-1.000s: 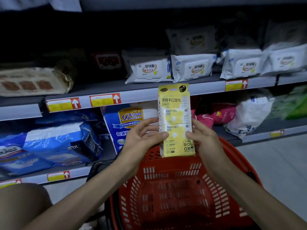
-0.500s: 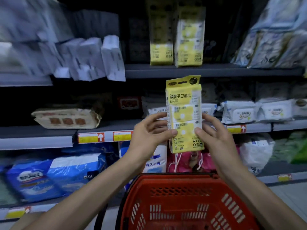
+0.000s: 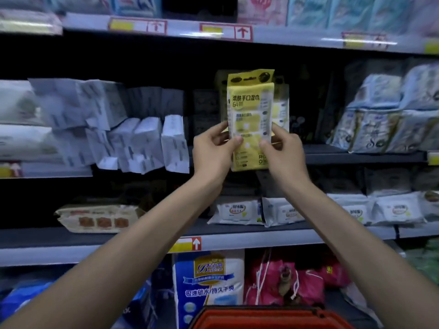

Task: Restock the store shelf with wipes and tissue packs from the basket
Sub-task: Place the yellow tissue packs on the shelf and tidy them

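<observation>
A tall yellow wipes pack [image 3: 249, 108] stands upright in front of the middle shelf [image 3: 356, 156]. My left hand [image 3: 212, 150] pinches its lower left edge and my right hand [image 3: 282, 150] pinches its lower right edge, thumbs on the front. Behind it, more of the same yellow packs [image 3: 281, 110] stand on that shelf, mostly hidden. Only the rim of the red basket [image 3: 266, 317] shows at the bottom.
White tissue packs [image 3: 142, 141] lean in a row left of the yellow packs. Pale blue packs [image 3: 384, 124] fill the right of the shelf. White wipes packs [image 3: 237, 210] and a beige pack [image 3: 99, 218] lie one shelf lower.
Both hands have lifted the yellow pack up from above the basket to the height of the middle shelf. The view has tilted upward, and the basket has dropped to the bottom edge.
</observation>
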The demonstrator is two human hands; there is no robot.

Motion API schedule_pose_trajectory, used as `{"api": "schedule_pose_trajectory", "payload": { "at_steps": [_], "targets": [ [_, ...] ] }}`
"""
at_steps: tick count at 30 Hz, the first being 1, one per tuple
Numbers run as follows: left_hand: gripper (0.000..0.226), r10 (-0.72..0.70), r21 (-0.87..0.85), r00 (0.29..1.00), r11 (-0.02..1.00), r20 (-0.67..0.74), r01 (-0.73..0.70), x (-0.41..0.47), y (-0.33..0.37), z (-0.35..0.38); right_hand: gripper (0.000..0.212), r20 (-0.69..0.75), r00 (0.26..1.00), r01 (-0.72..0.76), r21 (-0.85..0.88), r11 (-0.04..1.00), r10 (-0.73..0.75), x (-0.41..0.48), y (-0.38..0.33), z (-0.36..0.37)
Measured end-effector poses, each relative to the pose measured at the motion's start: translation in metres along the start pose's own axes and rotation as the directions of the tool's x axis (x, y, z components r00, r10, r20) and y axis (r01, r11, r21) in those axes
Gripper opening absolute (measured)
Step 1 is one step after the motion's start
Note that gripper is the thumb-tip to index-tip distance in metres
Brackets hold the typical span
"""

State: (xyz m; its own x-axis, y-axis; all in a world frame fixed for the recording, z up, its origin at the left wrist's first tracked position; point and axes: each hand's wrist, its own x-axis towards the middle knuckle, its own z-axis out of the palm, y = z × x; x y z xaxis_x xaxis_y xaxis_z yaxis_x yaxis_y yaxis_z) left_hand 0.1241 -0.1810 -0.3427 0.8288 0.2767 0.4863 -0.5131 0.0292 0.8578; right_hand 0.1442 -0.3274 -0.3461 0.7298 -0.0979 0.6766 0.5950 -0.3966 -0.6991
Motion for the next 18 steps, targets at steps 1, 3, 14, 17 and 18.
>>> {"api": "schedule_pose_trajectory", "payload": {
  "at_steps": [1, 3, 14, 17, 18],
  "targets": [
    [0.051, 0.018, 0.022, 1.0, 1.0, -0.022, -0.018, 0.013, 0.001, 0.002, 0.032, -0.003, 1.0, 0.004, -0.028, 1.0, -0.004, 0.014, -0.002, 0.005],
    [0.051, 0.052, 0.065, 0.997, 0.997, -0.063, -0.048, 0.038, 0.003, 0.006, 0.031, -0.004, 1.0, 0.018, -0.088, 0.996, -0.018, 0.038, -0.006, 0.015],
    [0.045, -0.049, 0.291, 0.98, 0.951, -0.192, 0.105, 0.066, -0.023, 0.018, 0.043, -0.087, 0.996, -0.067, -0.475, 0.877, 0.029, 0.04, -0.004, 0.038],
    [0.048, -0.054, 0.344, 0.984, 0.932, -0.171, 0.11, 0.059, -0.02, 0.017, 0.048, -0.077, 0.995, -0.09, -0.475, 0.876, 0.061, 0.036, -0.006, 0.038],
    [0.05, -0.055, 0.362, 0.986, 0.926, -0.16, 0.11, 0.057, -0.018, 0.017, 0.051, -0.064, 0.995, -0.096, -0.484, 0.87, 0.075, 0.035, -0.008, 0.037]
  ]
}}
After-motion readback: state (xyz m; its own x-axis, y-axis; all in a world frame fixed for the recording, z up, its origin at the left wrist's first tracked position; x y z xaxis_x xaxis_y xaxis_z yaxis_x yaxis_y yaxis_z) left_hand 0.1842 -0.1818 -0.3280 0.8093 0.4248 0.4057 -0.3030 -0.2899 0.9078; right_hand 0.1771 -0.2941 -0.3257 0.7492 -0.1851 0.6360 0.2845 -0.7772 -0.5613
